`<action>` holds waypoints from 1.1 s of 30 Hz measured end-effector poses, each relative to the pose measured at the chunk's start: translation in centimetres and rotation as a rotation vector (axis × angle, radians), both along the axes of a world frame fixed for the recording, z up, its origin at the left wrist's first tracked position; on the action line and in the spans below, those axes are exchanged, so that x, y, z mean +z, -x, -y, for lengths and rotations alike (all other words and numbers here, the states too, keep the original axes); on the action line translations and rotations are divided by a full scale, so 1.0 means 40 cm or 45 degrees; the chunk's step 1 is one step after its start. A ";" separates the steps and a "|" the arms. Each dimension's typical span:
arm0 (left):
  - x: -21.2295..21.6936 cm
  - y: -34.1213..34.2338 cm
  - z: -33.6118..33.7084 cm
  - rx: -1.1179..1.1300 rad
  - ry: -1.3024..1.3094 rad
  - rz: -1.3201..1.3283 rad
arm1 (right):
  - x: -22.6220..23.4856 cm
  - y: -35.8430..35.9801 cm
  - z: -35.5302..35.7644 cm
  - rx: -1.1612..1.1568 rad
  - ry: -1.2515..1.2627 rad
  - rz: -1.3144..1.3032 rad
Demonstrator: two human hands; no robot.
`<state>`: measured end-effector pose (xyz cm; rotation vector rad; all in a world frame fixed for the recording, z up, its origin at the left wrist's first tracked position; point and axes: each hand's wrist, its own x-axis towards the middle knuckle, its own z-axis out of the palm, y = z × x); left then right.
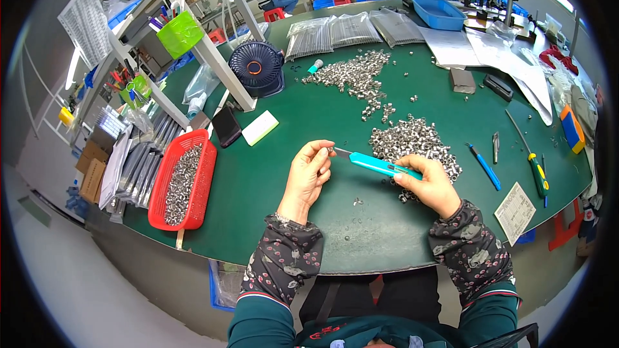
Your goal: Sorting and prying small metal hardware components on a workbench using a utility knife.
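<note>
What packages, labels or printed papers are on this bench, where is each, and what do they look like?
Printed paper slip: near table edge, right of the right hand; white rectangle, dark print.
Clear bags: far side of the green table; ribbed, see-through, lying in a row.
Cardboard boxes: left of table; brown.
No screens visible.

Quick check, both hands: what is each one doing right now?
Left hand: fingers pinched shut at the metal tip of the tool; any small part between them cannot be told.
Right hand: closed around the turquoise-handled tool.
</note>
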<state>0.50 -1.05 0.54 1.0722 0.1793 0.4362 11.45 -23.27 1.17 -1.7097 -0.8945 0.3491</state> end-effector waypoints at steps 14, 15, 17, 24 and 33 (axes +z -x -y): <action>-0.006 0.009 -0.004 -0.030 0.140 -0.109 | 0.022 0.025 -0.002 -0.280 -0.143 0.762; -0.005 0.010 0.000 -0.013 0.260 -0.108 | 0.019 0.016 0.000 -0.391 -0.312 0.721; 0.006 0.004 0.003 -0.037 0.328 -0.089 | 0.024 0.001 0.005 -0.424 -0.315 0.661; 0.023 -0.003 0.082 -0.283 -0.162 -0.237 | 0.024 0.001 -0.014 -0.459 -0.349 0.659; 0.014 -0.018 0.244 -0.248 -1.767 -0.194 | 0.019 0.010 -0.003 -0.444 -0.329 0.654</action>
